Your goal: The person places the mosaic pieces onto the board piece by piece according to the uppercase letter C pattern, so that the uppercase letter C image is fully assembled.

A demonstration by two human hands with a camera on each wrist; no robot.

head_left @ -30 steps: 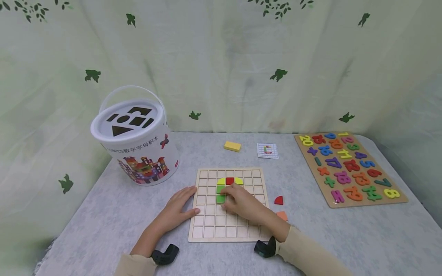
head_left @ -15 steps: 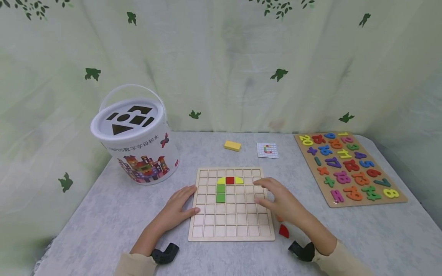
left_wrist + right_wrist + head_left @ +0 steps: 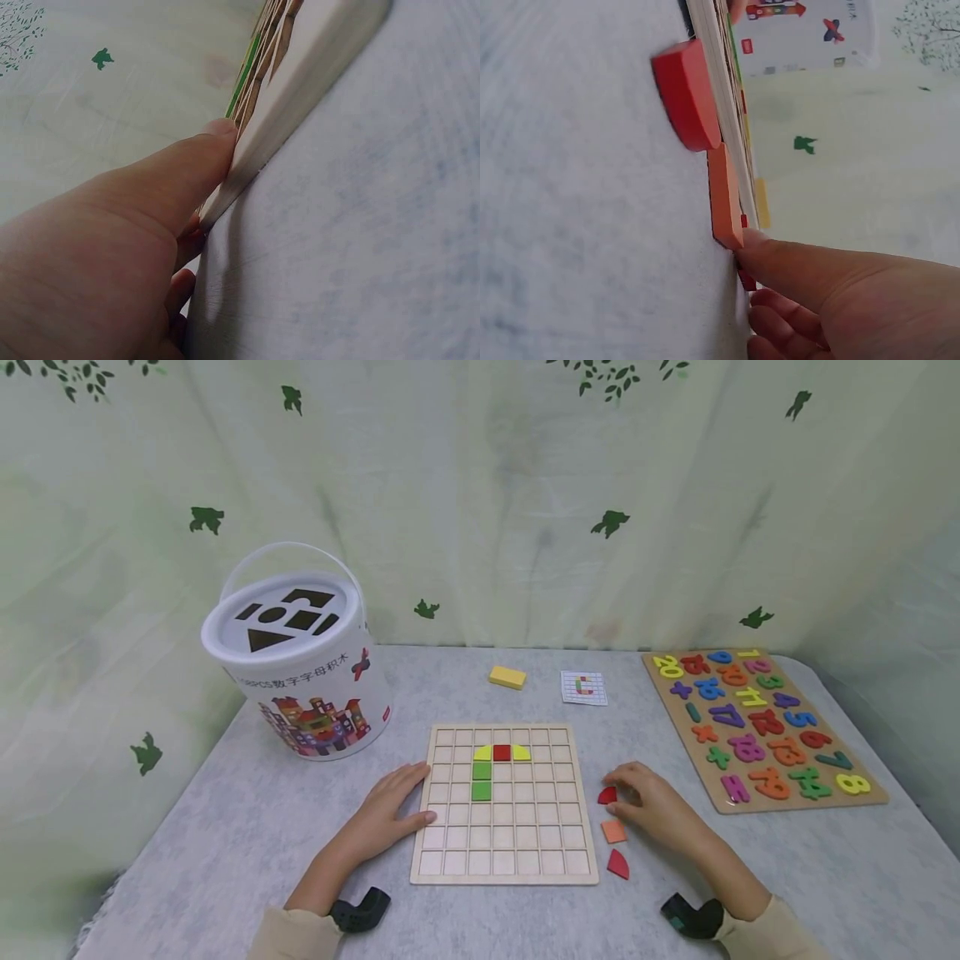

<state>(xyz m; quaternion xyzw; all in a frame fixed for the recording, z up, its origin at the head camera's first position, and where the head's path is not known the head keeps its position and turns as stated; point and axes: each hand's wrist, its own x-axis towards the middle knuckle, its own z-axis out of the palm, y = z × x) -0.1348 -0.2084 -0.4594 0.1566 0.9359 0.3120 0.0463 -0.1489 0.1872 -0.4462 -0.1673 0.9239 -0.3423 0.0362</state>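
Note:
A wooden grid board (image 3: pixel 506 839) lies flat on the table. Two green square tiles (image 3: pixel 482 780), two yellow quarter-circle tiles (image 3: pixel 521 753) and a red square tile (image 3: pixel 502 752) sit in its cells. My left hand (image 3: pixel 390 802) rests against the board's left edge, its thumb (image 3: pixel 187 165) touching the rim. Right of the board, my right hand (image 3: pixel 660 806) has thumb and fingers at either side of a red quarter-circle tile (image 3: pixel 607 795), pinching it on the table. Nearer me lie an orange square tile (image 3: pixel 613 832) and a second red quarter-circle tile (image 3: pixel 618 863).
A white lidded bucket (image 3: pixel 300 693) stands at the back left. Behind the board are a yellow block (image 3: pixel 507 677) and a small pattern card (image 3: pixel 584 688). At the right lies a number puzzle board (image 3: pixel 765 727). A pale curtain (image 3: pixel 480 502) hangs behind the table.
My right hand has left the green tiles on the board and moved right to the far red quarter-circle tile. The left hand stays at the board's edge.

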